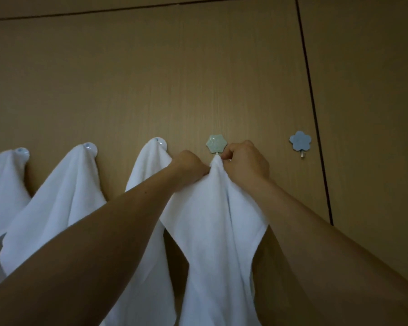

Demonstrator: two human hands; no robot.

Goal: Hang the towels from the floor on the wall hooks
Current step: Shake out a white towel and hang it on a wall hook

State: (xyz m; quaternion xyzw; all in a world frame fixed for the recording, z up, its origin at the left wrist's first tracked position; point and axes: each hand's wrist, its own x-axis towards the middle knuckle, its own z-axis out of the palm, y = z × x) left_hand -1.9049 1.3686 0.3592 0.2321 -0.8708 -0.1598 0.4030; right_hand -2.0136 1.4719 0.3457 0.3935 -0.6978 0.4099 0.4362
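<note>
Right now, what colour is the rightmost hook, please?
The rightmost hook is light blue, in the head view.

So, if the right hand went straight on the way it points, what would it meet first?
Probably the green hook, just ahead of the right hand pinching the towel; depth is hard to judge.

So there were four white towels (217,231), five wall hooks (162,143) (three round ones (88,147), one green flower hook (216,143), one blue flower hook (300,140)), plus two hands: left hand (191,165), right hand (245,163).
</note>
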